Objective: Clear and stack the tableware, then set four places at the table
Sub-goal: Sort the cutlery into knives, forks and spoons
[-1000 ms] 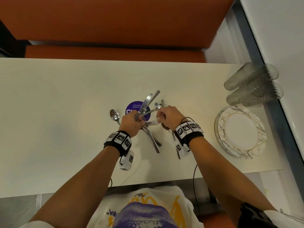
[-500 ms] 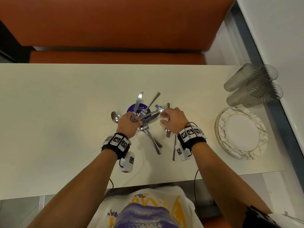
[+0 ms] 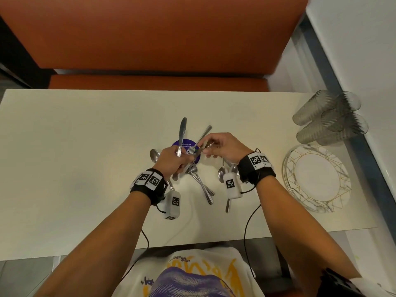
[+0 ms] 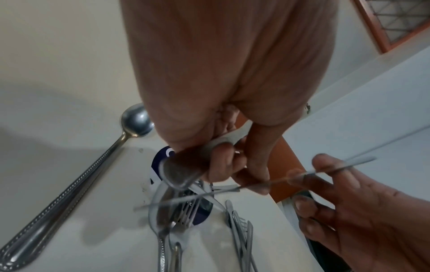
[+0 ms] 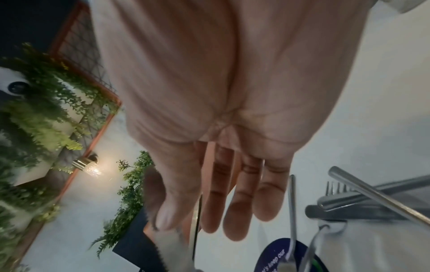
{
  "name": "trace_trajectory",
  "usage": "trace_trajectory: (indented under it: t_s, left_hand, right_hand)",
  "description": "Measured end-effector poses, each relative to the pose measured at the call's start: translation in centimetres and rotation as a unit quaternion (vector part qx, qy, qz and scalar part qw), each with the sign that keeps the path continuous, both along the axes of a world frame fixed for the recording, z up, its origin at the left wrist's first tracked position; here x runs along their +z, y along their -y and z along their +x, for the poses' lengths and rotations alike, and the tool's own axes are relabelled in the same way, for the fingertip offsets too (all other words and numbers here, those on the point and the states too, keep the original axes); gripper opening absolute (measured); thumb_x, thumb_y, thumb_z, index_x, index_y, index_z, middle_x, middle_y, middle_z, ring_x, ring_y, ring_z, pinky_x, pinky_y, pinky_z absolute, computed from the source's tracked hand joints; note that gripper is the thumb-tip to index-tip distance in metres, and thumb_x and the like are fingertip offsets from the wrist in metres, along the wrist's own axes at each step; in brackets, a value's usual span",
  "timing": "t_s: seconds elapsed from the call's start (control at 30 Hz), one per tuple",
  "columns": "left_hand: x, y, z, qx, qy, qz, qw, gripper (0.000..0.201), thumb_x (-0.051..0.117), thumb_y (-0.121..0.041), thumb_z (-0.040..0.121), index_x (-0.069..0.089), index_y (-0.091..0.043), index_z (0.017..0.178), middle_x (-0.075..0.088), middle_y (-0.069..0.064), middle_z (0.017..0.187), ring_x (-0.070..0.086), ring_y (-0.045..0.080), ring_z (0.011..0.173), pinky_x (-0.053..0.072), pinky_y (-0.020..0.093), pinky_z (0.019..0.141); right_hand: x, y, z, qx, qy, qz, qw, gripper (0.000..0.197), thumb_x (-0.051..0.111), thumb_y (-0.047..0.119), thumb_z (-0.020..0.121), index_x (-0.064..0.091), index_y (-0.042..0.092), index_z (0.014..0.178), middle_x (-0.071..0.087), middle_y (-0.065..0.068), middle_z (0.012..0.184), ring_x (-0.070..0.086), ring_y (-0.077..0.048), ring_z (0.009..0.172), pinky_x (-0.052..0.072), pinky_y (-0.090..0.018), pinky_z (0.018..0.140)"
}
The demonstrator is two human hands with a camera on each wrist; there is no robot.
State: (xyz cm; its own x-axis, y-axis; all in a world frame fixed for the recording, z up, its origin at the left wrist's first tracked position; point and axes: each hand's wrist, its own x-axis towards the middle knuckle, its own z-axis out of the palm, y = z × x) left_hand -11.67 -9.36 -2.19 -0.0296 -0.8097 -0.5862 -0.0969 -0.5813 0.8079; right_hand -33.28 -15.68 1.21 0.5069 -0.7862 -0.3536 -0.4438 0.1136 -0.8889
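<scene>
The left hand point(image 3: 171, 160) is clenched round a bundle of plain steel cutlery at the middle of the cream rectangular table point(image 3: 64, 146). A long, round-tipped silver table knife point(image 3: 182, 133) rises from that fist toward 12 o'clock, and a slim silver handle point(image 3: 204, 132) leans toward 1 o'clock. The right hand point(image 3: 225, 148), just beside at 3 o'clock, pinches a thin strip of metal between thumb and forefinger, its other fingers nearly straight; in the left wrist view this piece point(image 4: 256, 185) is blurred, so I cannot tell whether it is a knife or a fork.

Under the hands lies a round purple sticker with white lettering point(image 3: 184, 144). A silver spoon with a beaded handle point(image 4: 69, 184) lies on the table at 9 o'clock of the left hand, bowl toward the far edge. Several silver forks and spoons point(image 3: 201, 185) lie crossed at 6 o'clock of the hands, with two more spoons point(image 3: 221, 174) partly hidden by the right wrist.

At 3 o'clock, near the table's right edge, sits a stack of white marbled plates with gold line patterns point(image 3: 342, 185). Beyond it, at 2 o'clock, stand ribbed smoky-grey glass tumblers point(image 3: 330, 118) clustered together.
</scene>
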Motion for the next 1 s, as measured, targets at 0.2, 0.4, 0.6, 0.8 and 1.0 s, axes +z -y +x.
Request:
trace_trajectory:
  t_s: [0.2,0.4,0.6,0.8,1.0]
  left_hand:
    - [0.2,0.2,-0.3,0.050,-0.075,0.001,0.996,0.018,0.057,-0.021,0.104,0.065,-0.007,0.095,0.066,0.014,0.078,0.051,0.024,0.056,0.038,0.031,0.050]
    - [0.3,0.3,-0.9,0.040,-0.063,-0.005,0.997,0.039,0.036,-0.022,0.109,0.065,0.004,0.111,0.070,0.014,0.074,0.065,0.028,0.064,0.056,0.044,0.072]
    - [1.0,-0.1,-1.9,0.047,-0.132,0.018,0.990,0.035,0.033,-0.021,0.111,0.061,-0.001,0.106,0.063,0.017,0.072,0.060,0.029,0.057,0.053,0.035,0.058]
    - [0.5,0.1,-1.2,0.062,-0.131,0.012,0.989,0.034,0.035,-0.025,0.109,0.063,-0.011,0.094,0.050,0.003,0.064,0.033,0.015,0.043,0.024,0.026,0.047]
    - [2.0,0.5,-0.9,0.067,-0.140,0.012,0.988,0.037,0.035,-0.022,0.110,0.064,-0.004,0.096,0.052,0.004,0.064,0.030,0.014,0.042,0.024,0.022,0.038]
  right_hand:
    - [0.4,0.3,1.4,-0.079,0.028,-0.012,0.996,0.009,0.071,0.010,0.092,0.070,0.010,0.101,0.076,-0.013,0.089,0.073,-0.033,0.084,0.058,-0.048,0.082]
    - [0.5,1.1,3.4,-0.242,0.037,-0.003,0.970,0.012,0.069,0.008,0.093,0.067,-0.003,0.096,0.075,-0.016,0.078,0.068,-0.023,0.064,0.058,-0.042,0.070]
    - [0.2,1.7,4.6,-0.253,-0.030,-0.048,0.966,0.011,0.075,0.015,0.089,0.071,0.005,0.093,0.075,-0.007,0.072,0.069,-0.015,0.057,0.061,-0.031,0.063]
    - [0.8,2.4,4.6,-0.185,-0.069,-0.099,0.975,0.043,0.072,0.018,0.090,0.056,0.022,0.129,0.075,0.000,0.078,0.073,-0.018,0.064,0.061,-0.029,0.062]
    - [2.0,3.7,4.7,-0.133,-0.033,-0.107,0.985,0.028,0.050,0.008,0.102,0.065,0.011,0.125,0.075,-0.012,0.080,0.075,-0.026,0.066,0.064,-0.046,0.068]
